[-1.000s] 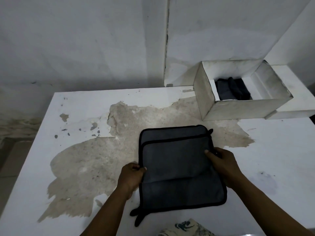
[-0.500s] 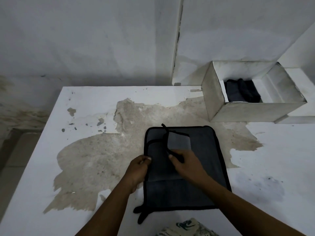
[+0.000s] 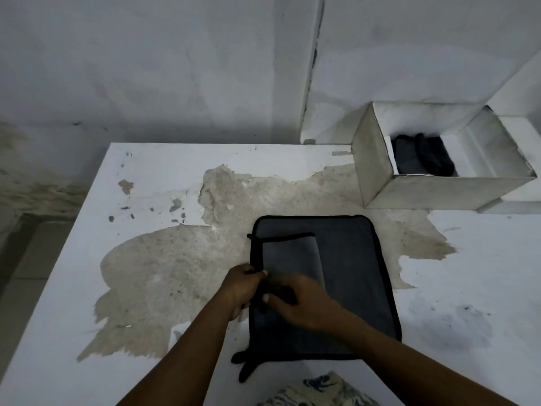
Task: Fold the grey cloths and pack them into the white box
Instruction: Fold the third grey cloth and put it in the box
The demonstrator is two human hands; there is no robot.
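A grey cloth (image 3: 351, 259) with black edging lies flat on the table's near middle, with a smaller flap folded over its left half. My left hand (image 3: 243, 285) pinches the cloth's left edge. My right hand (image 3: 298, 303) has crossed over to that same edge and grips the folded flap's black border beside the left hand. The white box (image 3: 377, 168) stands open at the back right, apart from the cloth. Folded dark cloths (image 3: 421, 156) lie inside it.
The white table (image 3: 146, 171) has a large patch of peeled, bare surface around the cloth. A wall stands behind the table and box. A patterned fabric (image 3: 319, 391) shows at the bottom edge. The table's left edge drops to the floor.
My right hand carried the cloth's right side leftward over the cloth and now meets my left hand at the left edge. The view shifted a little to the left.
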